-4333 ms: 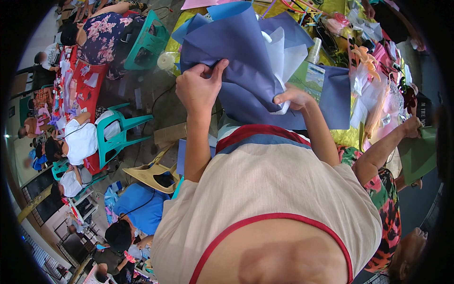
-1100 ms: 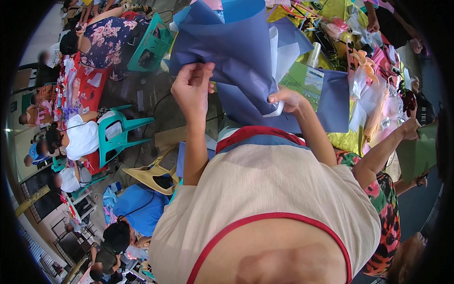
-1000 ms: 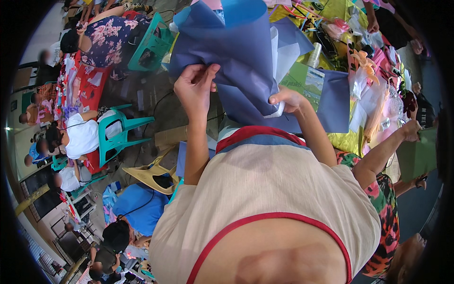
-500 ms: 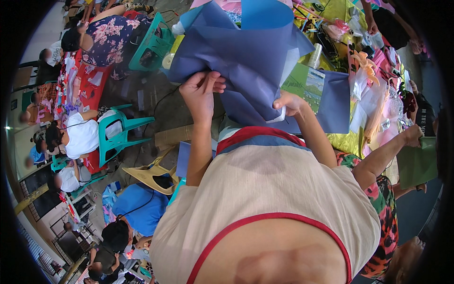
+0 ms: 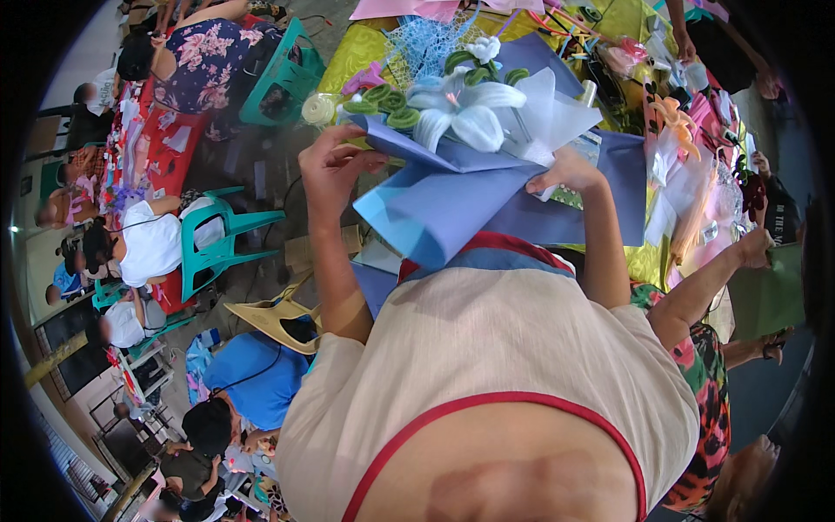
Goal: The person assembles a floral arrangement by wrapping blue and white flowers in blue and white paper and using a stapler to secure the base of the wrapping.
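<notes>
A bouquet stands before me, wrapped in blue-violet paper (image 5: pixel 461 178) whose lighter blue inner side (image 5: pixel 404 213) folds toward my body. At its heart is a pale blue fuzzy lily (image 5: pixel 474 117), with green fuzzy coils (image 5: pixel 391 106) and a small white flower (image 5: pixel 484 49) around it. White wrapping sheet (image 5: pixel 561 113) fans out on the right of the lily. My left hand (image 5: pixel 332 170) pinches the paper's left edge between thumb and fingers. On the right side, my right hand (image 5: pixel 570 172) is closed on the paper, its thumb in front; some of its fingers are hidden.
Beneath the bouquet, a flat blue-violet sheet (image 5: pixel 622 187) covers part of the yellow-clothed table (image 5: pixel 348 70). Blue netting (image 5: pixel 422 43) lies behind the flowers, and craft supplies crowd the right. Green chairs (image 5: pixel 222 239) and a tan chair (image 5: pixel 278 317) stand left. A person's arm (image 5: pixel 709 283) reaches in at right.
The bouquet has tipped toward me and come lower, so the lily and green coils now show. My left hand has moved left and my right hand up and right, both with the wrapping paper.
</notes>
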The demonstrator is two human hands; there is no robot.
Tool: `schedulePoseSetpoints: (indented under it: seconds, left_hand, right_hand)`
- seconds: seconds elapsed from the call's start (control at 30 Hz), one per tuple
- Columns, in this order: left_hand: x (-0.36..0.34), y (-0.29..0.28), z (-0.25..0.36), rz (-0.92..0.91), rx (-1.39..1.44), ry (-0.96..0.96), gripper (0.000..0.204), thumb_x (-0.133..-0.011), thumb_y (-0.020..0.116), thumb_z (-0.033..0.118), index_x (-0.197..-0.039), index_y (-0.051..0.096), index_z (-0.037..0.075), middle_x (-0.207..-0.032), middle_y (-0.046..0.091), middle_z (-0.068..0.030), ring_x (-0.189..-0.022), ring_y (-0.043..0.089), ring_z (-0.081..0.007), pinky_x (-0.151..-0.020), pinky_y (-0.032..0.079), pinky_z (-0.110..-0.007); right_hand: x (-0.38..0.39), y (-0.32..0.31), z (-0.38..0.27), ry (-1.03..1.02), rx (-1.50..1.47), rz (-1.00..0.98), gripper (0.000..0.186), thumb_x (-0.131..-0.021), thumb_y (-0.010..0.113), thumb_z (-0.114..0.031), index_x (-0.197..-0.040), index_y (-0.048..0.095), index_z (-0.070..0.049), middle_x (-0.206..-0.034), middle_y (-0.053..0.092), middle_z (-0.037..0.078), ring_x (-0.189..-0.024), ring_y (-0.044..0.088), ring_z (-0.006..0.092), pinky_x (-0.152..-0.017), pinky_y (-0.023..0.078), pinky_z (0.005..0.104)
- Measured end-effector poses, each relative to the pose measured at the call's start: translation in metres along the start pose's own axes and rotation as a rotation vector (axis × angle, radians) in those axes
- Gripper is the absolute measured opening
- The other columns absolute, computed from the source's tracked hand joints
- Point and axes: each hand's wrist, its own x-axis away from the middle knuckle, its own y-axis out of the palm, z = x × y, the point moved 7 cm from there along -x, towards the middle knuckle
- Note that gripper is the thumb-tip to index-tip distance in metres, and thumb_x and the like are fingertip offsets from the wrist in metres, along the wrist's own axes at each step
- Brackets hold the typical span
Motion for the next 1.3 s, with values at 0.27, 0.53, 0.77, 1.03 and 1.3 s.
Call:
schedulePoseSetpoints:
  seconds: [0.27,0.53,0.77,1.03,1.3]
  left_hand:
    - [0.000,0.003,0.018,-0.139,-0.284,0.331,0.014,-0.057,0.061,-0.009,-0.069,0.063,-0.002,-0.073,0.062,-0.0110,-0.064,0.061,-0.0157,-0.058,0.048,-0.025]
    - [-0.001,-0.019,0.004,0.109,-0.236,0.356,0.027,-0.065,0.061,-0.003,-0.091,0.061,0.002,-0.088,0.058,-0.0105,-0.076,0.059,-0.0145,-0.065,0.047,-0.023]
    - [0.033,-0.002,-0.066,-0.124,0.594,-0.613,0.050,-0.086,0.036,0.040,-0.114,0.043,0.000,-0.110,0.051,-0.0111,-0.089,0.056,-0.0161,-0.074,0.047,-0.029]
    - [0.026,0.003,-0.077,-0.366,0.995,-0.797,0.041,-0.084,0.045,0.030,-0.113,0.043,0.001,-0.101,0.055,-0.0073,-0.081,0.057,-0.0153,-0.070,0.048,-0.028]
    - [0.006,-0.008,-0.105,-0.385,0.793,-0.772,0.037,-0.085,0.048,0.027,-0.112,0.043,0.003,-0.103,0.056,-0.0106,-0.084,0.058,-0.0172,-0.071,0.048,-0.029]
  right_hand:
    - [0.015,-0.022,-0.033,-0.376,0.564,0.172,0.085,-0.044,0.080,-0.013,-0.119,0.041,-0.004,-0.114,0.048,0.008,-0.106,0.041,0.0196,-0.092,0.031,0.0296]
    - [0.024,-0.015,-0.040,-0.373,0.590,0.222,0.062,-0.048,0.077,-0.010,-0.104,0.052,-0.002,-0.093,0.057,0.006,-0.082,0.050,0.0149,-0.077,0.041,0.0275]
    - [0.028,-0.016,-0.051,-0.323,0.459,0.436,0.048,-0.056,0.070,-0.009,-0.099,0.053,0.003,-0.082,0.059,0.010,-0.071,0.050,0.0111,-0.069,0.042,0.0256]
    - [0.027,-0.004,-0.062,-0.262,0.623,0.478,0.043,-0.061,0.062,-0.006,-0.102,0.052,0.003,-0.084,0.058,0.010,-0.076,0.050,0.0102,-0.073,0.040,0.0250]
    - [0.035,0.005,-0.058,-0.375,0.622,0.706,0.047,-0.055,0.070,-0.012,-0.097,0.054,0.002,-0.084,0.057,0.014,-0.076,0.056,0.0236,-0.071,0.042,0.0284]
